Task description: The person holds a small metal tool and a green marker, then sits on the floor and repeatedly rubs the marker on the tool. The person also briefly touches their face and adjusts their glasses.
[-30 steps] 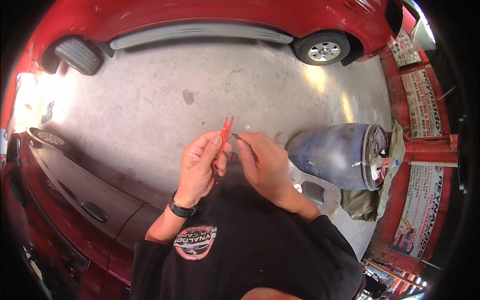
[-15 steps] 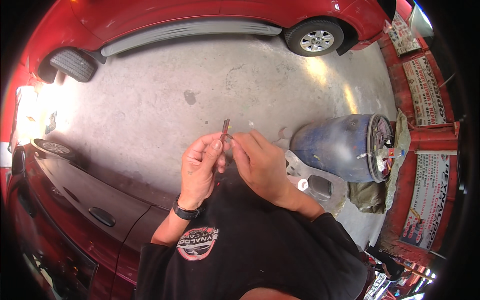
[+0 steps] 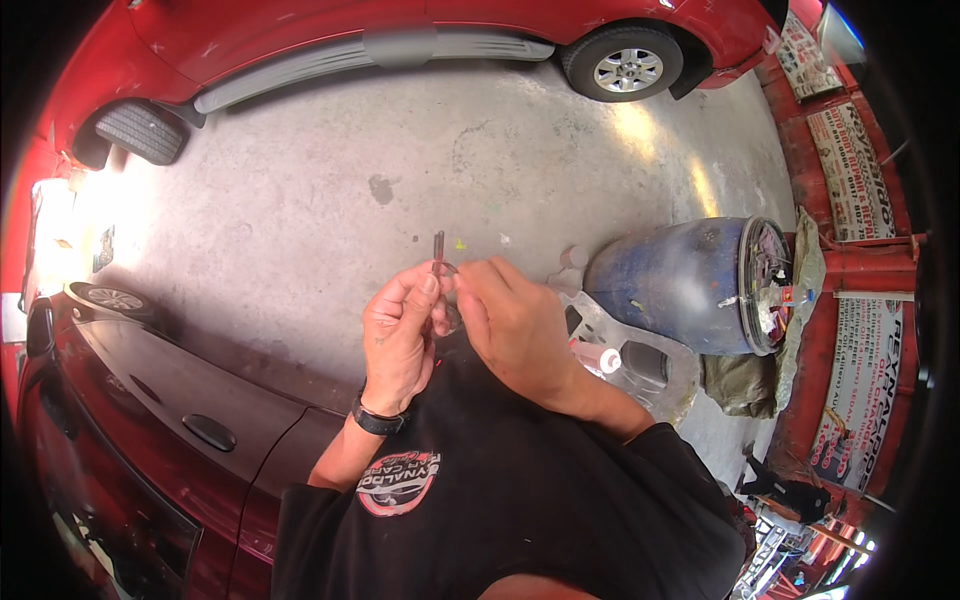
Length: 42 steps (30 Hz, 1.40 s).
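Note:
Upright between my left thumb and fingers stands a small, thin, dark piece (image 3: pixel 438 247) that looks like two slim rods or tubes side by side. My left hand (image 3: pixel 395 325) is closed on its lower part. Close against it on the right, my right hand (image 3: pixel 515 325) is pinched at a short, dark, curved end (image 3: pixel 450 268) that comes off the piece. Whether that end belongs to the same piece I cannot tell. My right fingertips are partly hidden behind the back of the hand. A black watch (image 3: pixel 380 416) is on my left wrist.
A red vehicle (image 3: pixel 300 30) spans the far side; a dark maroon car (image 3: pixel 180 390) stands at left. A blue drum (image 3: pixel 665 280) is at right, beside a pale tray-like panel (image 3: pixel 665 405) with a white-capped bottle (image 3: pixel 597 357). Another person (image 3: pixel 785 492) is at lower right.
Both hands and the dark piece have shifted slightly left in the picture. The right hand stays pinched beside the left. More of the white-capped bottle and of the other person shows now.

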Each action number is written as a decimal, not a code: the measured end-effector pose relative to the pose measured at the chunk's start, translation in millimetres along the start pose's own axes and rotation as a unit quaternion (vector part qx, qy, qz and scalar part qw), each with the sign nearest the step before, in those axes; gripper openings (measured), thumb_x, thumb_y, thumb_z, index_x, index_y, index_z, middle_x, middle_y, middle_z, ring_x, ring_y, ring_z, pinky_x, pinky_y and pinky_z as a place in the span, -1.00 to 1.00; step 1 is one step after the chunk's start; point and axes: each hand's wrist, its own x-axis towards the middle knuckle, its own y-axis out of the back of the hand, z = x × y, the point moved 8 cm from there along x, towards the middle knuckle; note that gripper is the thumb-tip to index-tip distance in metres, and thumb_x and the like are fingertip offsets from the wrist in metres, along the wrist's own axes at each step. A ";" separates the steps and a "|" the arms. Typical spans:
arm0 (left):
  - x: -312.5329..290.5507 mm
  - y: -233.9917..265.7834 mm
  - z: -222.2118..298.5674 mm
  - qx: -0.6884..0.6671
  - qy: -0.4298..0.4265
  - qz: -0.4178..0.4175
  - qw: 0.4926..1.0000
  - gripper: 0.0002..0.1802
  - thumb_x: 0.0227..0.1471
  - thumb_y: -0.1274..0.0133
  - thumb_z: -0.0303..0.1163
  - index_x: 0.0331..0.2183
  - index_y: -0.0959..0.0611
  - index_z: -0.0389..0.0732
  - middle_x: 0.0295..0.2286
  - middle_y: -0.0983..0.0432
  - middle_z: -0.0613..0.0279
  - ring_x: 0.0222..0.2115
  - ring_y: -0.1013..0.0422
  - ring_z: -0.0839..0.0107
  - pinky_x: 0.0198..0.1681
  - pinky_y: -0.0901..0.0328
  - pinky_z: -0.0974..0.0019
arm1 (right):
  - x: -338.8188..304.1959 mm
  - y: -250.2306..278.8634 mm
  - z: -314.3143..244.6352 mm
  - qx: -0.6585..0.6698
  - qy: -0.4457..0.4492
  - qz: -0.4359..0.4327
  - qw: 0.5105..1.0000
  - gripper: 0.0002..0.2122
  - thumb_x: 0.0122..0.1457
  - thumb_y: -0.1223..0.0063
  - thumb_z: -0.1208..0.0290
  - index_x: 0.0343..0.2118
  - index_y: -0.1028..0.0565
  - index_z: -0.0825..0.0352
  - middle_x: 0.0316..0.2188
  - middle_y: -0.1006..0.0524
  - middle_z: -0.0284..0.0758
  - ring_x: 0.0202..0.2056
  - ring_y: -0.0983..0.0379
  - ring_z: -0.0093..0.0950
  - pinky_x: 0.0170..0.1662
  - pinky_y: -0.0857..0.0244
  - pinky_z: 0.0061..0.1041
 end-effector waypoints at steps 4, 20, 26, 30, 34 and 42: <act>1.1 -2.3 7.7 -0.019 -0.018 -0.002 1.000 -0.73 0.29 -0.06 -0.33 -0.07 -0.62 -0.30 -0.30 -0.59 0.31 -0.48 -0.37 0.67 -0.44 -0.30 0.54 | 0.4 1.2 -5.0 0.011 0.004 0.016 1.000 -0.91 0.22 -0.06 0.48 -0.31 -0.39 0.32 -0.42 -0.47 -0.20 -0.54 -0.49 -0.07 -0.55 -0.36 -0.18; 16.8 -3.6 12.5 0.053 -0.002 -0.022 0.998 -0.73 0.28 -0.07 -0.37 -0.05 -0.60 -0.29 -0.27 -0.60 0.29 -0.44 -0.42 0.64 -0.38 -0.35 0.51 | 20.0 15.3 7.4 0.091 -0.043 0.039 0.994 -0.92 0.24 -0.06 0.47 -0.30 -0.48 0.36 -0.44 -0.54 -0.10 -0.40 -0.51 -0.02 -0.37 -0.36 -0.13; 31.4 -10.8 9.5 0.087 -0.027 -0.022 0.996 -0.67 0.28 -0.08 -0.26 -0.01 -0.59 -0.24 -0.33 -0.54 0.40 -0.44 -0.35 0.70 -0.40 -0.28 0.57 | 18.2 18.5 30.0 0.093 -0.020 0.074 0.993 -0.93 0.24 -0.02 0.55 -0.35 -0.49 0.44 -0.52 -0.50 -0.10 -0.53 -0.45 -0.18 -0.42 -0.29 -0.28; 31.1 -10.2 12.4 0.081 -0.055 -0.041 0.994 -0.63 0.28 -0.08 -0.22 0.02 -0.57 -0.23 -0.32 -0.53 0.44 -0.44 -0.33 0.72 -0.40 -0.28 0.58 | 23.4 8.2 39.7 0.094 -0.041 0.029 0.994 -0.90 0.27 0.03 0.55 -0.35 -0.46 0.47 -0.60 -0.43 -0.22 -0.60 -0.32 -0.44 -0.49 -0.21 -0.42; 29.6 -6.2 21.5 0.041 -0.103 -0.008 0.994 -0.62 0.28 -0.07 -0.16 0.00 -0.58 -0.21 -0.33 -0.50 0.47 -0.45 -0.31 0.74 -0.42 -0.27 0.60 | 45.0 6.1 44.6 0.127 -0.038 0.010 0.991 -0.89 0.30 0.04 0.54 -0.35 -0.45 0.47 -0.65 -0.37 -0.32 -0.62 -0.26 -0.58 -0.53 -0.16 -0.50; 17.4 23.4 62.2 -0.027 -0.181 0.066 0.981 -0.67 0.33 0.01 -0.22 0.02 -0.54 -0.18 -0.33 -0.47 0.45 -0.49 -0.28 0.77 -0.45 -0.25 0.62 | 80.3 -8.6 -1.5 0.198 0.000 -0.025 0.980 -0.86 0.33 0.05 0.48 -0.33 -0.46 0.44 -0.67 -0.35 -0.44 -0.69 -0.21 -0.70 -0.62 -0.10 -0.62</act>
